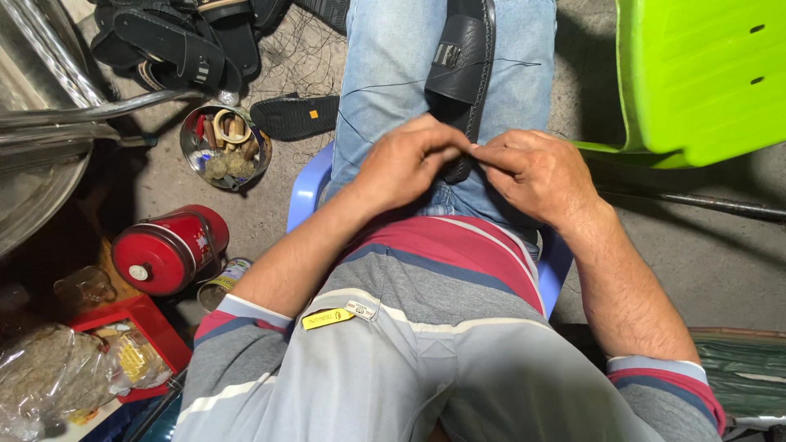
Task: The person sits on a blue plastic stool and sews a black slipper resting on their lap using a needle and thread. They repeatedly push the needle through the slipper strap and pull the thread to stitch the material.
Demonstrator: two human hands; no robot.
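Note:
A black leather sandal (461, 61) lies lengthwise on my lap over blue jeans. My left hand (407, 164) and my right hand (536, 173) meet at the sandal's near end, fingers pinched together on its edge. A thin dark thread (385, 85) runs from the sandal across my left thigh. I cannot see whether a needle is between the fingers.
A pile of black sandals (184, 41) lies at top left. A round metal bowl (226, 147) of small bits sits on the floor beside a loose black sole (295, 116). A red tin (168, 250) stands at left. A green plastic chair (700, 78) is at right.

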